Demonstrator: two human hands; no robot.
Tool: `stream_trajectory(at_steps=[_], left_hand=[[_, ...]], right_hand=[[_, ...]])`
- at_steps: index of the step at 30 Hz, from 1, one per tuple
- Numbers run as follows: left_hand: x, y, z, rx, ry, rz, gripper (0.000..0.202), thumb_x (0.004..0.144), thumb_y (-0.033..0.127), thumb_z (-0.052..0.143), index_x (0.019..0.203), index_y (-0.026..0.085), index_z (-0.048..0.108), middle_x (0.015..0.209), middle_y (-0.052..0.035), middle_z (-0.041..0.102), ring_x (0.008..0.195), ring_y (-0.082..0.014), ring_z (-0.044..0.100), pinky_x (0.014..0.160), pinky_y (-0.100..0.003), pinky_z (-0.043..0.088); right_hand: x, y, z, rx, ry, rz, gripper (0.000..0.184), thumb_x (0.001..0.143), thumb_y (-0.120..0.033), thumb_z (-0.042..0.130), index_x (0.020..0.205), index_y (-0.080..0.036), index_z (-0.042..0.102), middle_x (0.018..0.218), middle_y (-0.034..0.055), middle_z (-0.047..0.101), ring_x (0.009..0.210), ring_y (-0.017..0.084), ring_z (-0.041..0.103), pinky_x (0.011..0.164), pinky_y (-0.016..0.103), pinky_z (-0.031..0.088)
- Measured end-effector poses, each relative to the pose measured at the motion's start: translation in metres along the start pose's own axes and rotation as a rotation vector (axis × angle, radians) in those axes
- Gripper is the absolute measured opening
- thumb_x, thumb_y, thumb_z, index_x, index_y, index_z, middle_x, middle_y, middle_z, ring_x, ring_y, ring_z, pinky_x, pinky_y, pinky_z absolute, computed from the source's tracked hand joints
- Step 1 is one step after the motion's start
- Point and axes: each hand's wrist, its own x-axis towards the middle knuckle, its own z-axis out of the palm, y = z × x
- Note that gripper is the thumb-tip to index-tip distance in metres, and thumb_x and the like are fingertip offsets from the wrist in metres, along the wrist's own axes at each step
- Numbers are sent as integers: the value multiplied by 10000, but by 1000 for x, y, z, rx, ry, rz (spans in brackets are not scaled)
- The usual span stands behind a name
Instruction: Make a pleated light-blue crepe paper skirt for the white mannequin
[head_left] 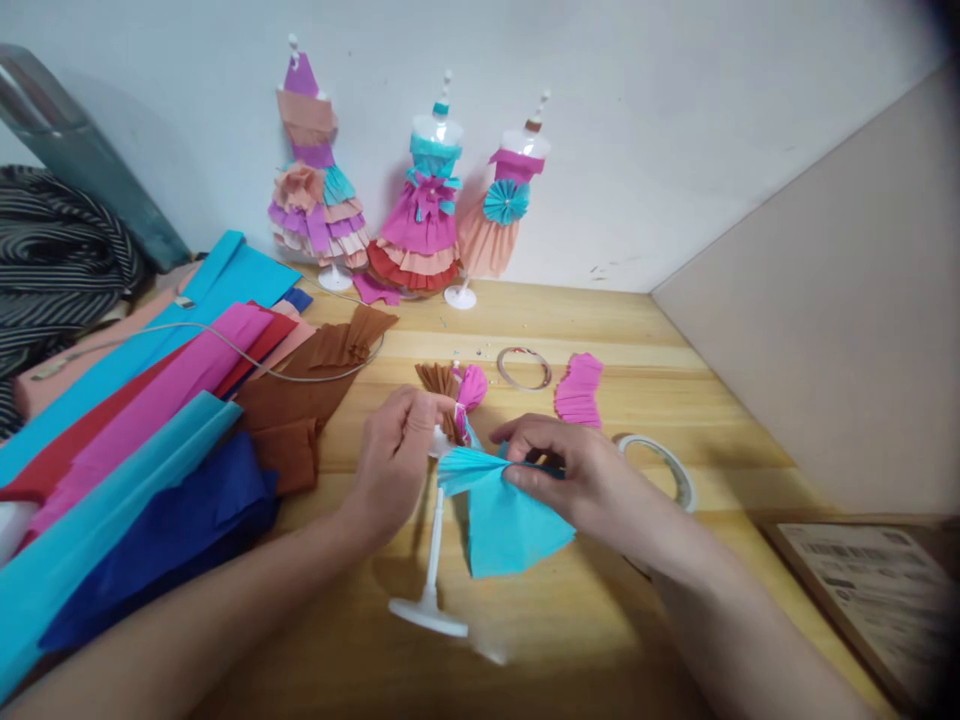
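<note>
My left hand (401, 450) is curled at the side of a small white dress form (433, 545), its fingers closed at the body. Its pole and flat base point toward me. Pleated brown crepe paper and a bunched magenta piece (472, 388) cover its upper part. My right hand (574, 470) is closed, with thumb and fingers pinching a sheet of turquoise crepe paper (514, 525). The sheet's top edge is gathered into folds that reach the form's lower body. Below the pinch, the paper hangs loose and flared.
Three dressed forms (427, 215) stand along the wall. Coloured crepe paper rolls and sheets (150, 400) lie at left with a grey cable (300, 379). A thin ring (501, 370), a pleated magenta piece (579, 390) and a tape roll (686, 480) lie at right, near a cardboard box (847, 590).
</note>
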Motion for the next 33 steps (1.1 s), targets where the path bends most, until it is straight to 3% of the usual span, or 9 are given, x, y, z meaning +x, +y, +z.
stream_trajectory(at_steps=[3,6,9,14,22,29,33], left_hand=[[-3,16,-4,69,-72,182,393,961,364,358,803,154,651,752,-47,602,725,-162,558,660,-296,446],[-5,27,-4,392,-318,463,324,845,441,573,874,130,658,824,-80,626,804,-219,553,736,-373,460],[-7,29,-1,645,-501,582,398,748,393,713,1020,111,643,932,-106,635,901,-263,534,803,-418,467],[-8,26,2,782,-517,604,144,876,202,559,962,127,647,876,-73,644,886,-239,527,830,-406,462],[-6,33,-3,750,-526,459,133,835,184,541,784,144,657,810,-66,633,832,-217,532,769,-353,451],[-2,37,-6,833,-583,502,225,819,124,472,622,165,572,680,-53,581,731,-200,498,700,-339,414],[0,34,-7,803,-584,452,181,785,103,449,662,161,569,704,-56,579,739,-200,494,673,-332,411]], right_hand=[[-1,2,2,-13,-12,15,113,783,-255,594,716,-164,604,763,49,647,652,150,543,572,265,405],[0,5,8,41,40,2,113,767,-257,623,715,-157,622,724,34,620,645,141,537,574,261,418],[1,7,10,170,51,-14,133,757,-269,657,694,-152,658,726,26,599,648,129,554,593,261,445],[6,6,10,334,59,-76,104,702,-249,751,662,-165,707,909,58,643,803,154,634,721,295,506],[1,-3,11,146,147,-233,90,761,-234,728,678,-200,727,990,80,664,975,207,617,862,383,499],[1,-10,11,67,149,-332,202,807,-345,693,666,-202,713,971,81,674,1036,229,591,903,405,475],[-17,-7,-15,-11,98,-220,252,807,-425,667,931,-208,695,1102,119,650,1037,260,598,855,397,494]])
